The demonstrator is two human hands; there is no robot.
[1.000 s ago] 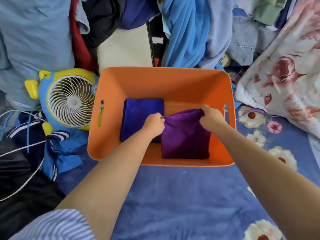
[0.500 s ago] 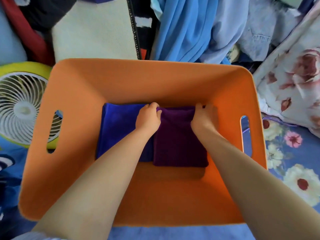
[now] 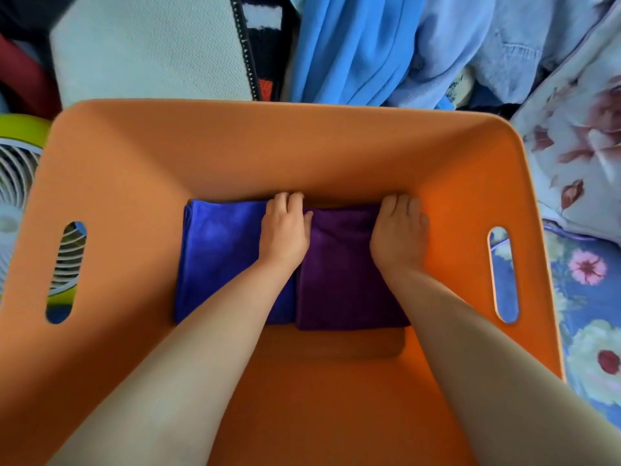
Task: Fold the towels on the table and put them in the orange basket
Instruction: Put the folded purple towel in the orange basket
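Looking straight down into big orange plastic basket point(image 3: 302, 156) w/ slot handles cut in left & right walls. Two folded plush towels flat on basket floor, side by side, edges touching, both pushed up against far wall: blue folded towel point(image 3: 218, 250) on left, purple folded towel point(image 3: 339, 264) on right. Strip of bare orange floor nearer to camera.

Left hand point(image 3: 284, 230) palm-down over seam between the two towels, fingers together & fairly straight, tips at far edge near wall; pressing flat, not pinching cloth as far as visible. Right hand point(image 3: 400, 233) palm-down on purple towel's right far corner, fingers close together, slightly curled at tips, reaching far wall; can't tell if tips tuck under cloth. Both forearms bare, coming in from bottom of view.

Outside basket: white-grille fan w/ yellow-green rim point(image 3: 16, 196) at left, seen partly thru left handle slot. Bright blue garment point(image 3: 349, 45) beyond far rim. Floral-print bedding point(image 3: 578, 156) at right.
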